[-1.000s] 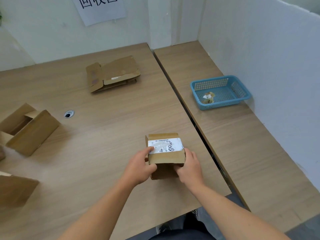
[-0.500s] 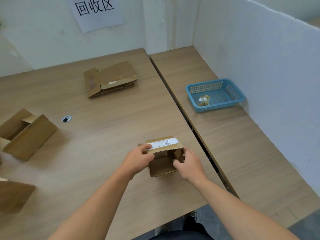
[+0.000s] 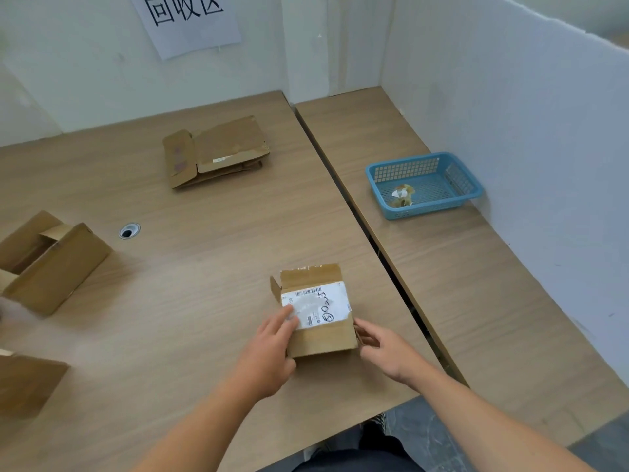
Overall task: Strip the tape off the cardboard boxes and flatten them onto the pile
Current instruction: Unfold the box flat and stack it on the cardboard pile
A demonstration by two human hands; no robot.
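Left hand (image 3: pixel 269 356) grips small brown cardboard box (image 3: pixel 323 342) over its barcoded white label (image 3: pixel 320 303); right hand (image 3: pixel 388 350), fingers relaxed, touches its flap (image 3: pixel 366 337) below white paper wall sign (image 3: pixel 190 22) reading 回收区

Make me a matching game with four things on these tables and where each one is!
Things:
1 labelled box
2 blue basket
3 flattened cardboard pile
4 paper sign

Places:
A stuck on the wall
B on the right table
C on the left table, nearest the person
D on the left table, far side

Pairs: 1-C, 2-B, 3-D, 4-A
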